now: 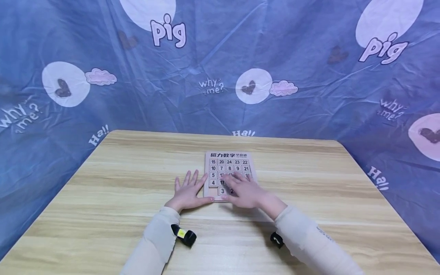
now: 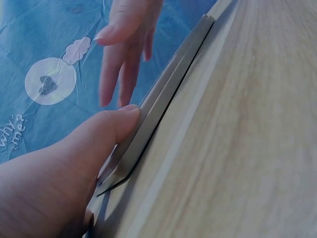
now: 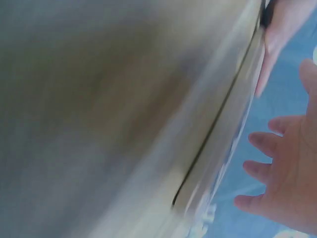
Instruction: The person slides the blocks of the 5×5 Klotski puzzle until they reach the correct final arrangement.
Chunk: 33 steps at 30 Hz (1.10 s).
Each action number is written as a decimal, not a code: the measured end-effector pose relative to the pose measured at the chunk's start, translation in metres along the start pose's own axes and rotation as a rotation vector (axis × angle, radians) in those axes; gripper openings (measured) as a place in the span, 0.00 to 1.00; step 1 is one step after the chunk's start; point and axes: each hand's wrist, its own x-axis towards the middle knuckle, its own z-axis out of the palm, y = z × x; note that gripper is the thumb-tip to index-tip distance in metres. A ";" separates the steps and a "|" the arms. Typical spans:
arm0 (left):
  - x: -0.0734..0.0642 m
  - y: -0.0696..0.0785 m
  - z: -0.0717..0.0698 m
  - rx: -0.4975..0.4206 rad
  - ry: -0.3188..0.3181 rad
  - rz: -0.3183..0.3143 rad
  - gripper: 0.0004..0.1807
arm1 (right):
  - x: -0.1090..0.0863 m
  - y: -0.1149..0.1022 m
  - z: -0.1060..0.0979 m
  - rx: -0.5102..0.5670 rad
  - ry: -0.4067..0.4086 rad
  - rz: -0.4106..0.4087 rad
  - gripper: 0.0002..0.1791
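A number sliding puzzle (image 1: 207,156) lies flat on the table, its numbered tiles in rows and a gap at the lower-left corner of the grid. My left hand (image 1: 188,194) is spread beside the puzzle's left side, its thumb resting on the near-left corner; the left wrist view shows that thumb (image 2: 106,126) against the board's edge. Over the lower-right tiles is my right hand (image 1: 248,192), fingers spread and slightly bent, covering several numbers. In the right wrist view these fingers (image 3: 262,171) appear apart from the board and hold nothing.
The wooden table (image 1: 113,198) extends around the puzzle on all sides. A blue patterned cloth (image 1: 213,53) hangs behind its far edge and along both sides. Black wrist cameras (image 1: 188,237) are strapped at the sleeves.
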 end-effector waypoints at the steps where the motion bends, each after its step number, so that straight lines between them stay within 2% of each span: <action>1: -0.001 0.000 0.000 -0.006 0.002 -0.003 0.49 | 0.000 0.006 -0.002 0.010 0.009 0.016 0.38; 8: -0.001 0.000 -0.001 -0.005 -0.001 -0.008 0.48 | 0.007 0.048 -0.007 0.115 0.045 0.151 0.38; 12: -0.001 0.001 0.001 0.003 -0.005 -0.009 0.49 | 0.005 0.059 -0.007 0.145 0.041 0.185 0.39; 17: 0.000 0.000 0.000 -0.002 -0.002 -0.012 0.49 | -0.009 0.056 -0.007 0.123 0.061 0.139 0.38; 27: 0.000 0.000 -0.001 -0.004 -0.003 -0.013 0.49 | -0.053 0.042 -0.003 0.076 0.054 0.040 0.37; 33: -0.001 0.001 -0.001 -0.015 -0.001 -0.015 0.49 | -0.069 0.036 0.000 0.063 0.057 0.014 0.37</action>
